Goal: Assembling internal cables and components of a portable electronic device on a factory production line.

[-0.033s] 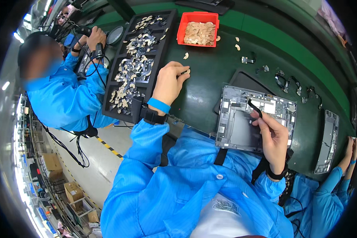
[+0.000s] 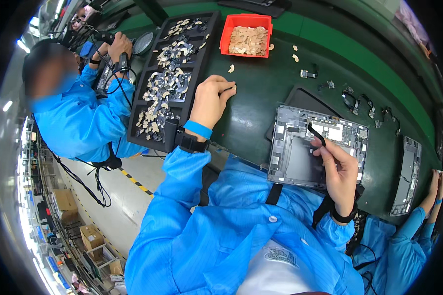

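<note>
My left hand [image 2: 210, 101] is over the table beside the black tray, thumb and fingertips closed in a pinch on a small pale curved piece [image 2: 234, 87]. Just beyond it, a similar pale piece [image 2: 231, 69] lies on the table. In front of me an opened tablet [image 2: 293, 162] rests at the table's near edge, its circuit board and grey inner parts exposed. Over it, my right hand [image 2: 340, 172] is closed on black bent-tip tweezers [image 2: 316, 132]. Their tip points at the upper middle of the tablet; whether it touches cannot be seen.
A black compartment tray [image 2: 139, 110] full of pale and dark small parts stands left. A red bin [image 2: 226, 37] of pale pieces is at the back. Small cables [image 2: 349, 101] lie at the right, near another opened tablet [image 2: 406, 177]. Co-workers [image 2: 83, 108] sit on both sides.
</note>
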`<state>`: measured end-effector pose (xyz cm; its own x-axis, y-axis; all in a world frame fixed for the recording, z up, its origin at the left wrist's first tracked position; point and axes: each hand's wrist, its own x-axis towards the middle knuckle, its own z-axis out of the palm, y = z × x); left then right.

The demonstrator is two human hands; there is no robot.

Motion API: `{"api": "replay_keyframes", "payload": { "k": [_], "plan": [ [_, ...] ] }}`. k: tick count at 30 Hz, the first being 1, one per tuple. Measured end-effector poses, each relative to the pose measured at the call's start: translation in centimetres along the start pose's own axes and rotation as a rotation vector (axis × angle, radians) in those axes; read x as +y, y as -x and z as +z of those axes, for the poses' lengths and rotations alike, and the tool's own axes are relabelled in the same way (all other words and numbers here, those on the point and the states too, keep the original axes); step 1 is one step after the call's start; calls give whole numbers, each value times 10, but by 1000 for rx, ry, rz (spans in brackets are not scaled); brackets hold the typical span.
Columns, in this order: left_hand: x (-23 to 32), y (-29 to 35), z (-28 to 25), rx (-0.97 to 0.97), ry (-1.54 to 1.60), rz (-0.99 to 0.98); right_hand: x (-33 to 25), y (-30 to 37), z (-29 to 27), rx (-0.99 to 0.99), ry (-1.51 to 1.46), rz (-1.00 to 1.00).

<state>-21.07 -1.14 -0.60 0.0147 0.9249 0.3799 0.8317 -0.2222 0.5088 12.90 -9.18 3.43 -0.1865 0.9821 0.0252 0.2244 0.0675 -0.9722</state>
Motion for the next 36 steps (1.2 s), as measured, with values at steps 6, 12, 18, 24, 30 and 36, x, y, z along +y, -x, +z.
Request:
{"api": "replay_keyframes", "payload": {
  "k": [6, 12, 18, 24, 30, 36],
  "plan": [
    [-2, -10, 3, 43, -21, 43, 6, 0, -1, 2, -27, -11],
    [25, -76, -13, 265, -92, 191, 5, 3, -9, 27, -48, -47],
    [12, -105, -15, 302, -127, 188, 0, 9, -13, 45, -52, -51],
    [-7, -50, 12, 29, -99, -113, 10, 10, -15, 66, -89, -5],
    [-19, -43, 25, 203, -126, -22, 10, 9, -13, 41, -78, -9],
    [-4, -44, 25, 172, -174, -167, 5, 11, -12, 71, -107, -41]
  ]
}}
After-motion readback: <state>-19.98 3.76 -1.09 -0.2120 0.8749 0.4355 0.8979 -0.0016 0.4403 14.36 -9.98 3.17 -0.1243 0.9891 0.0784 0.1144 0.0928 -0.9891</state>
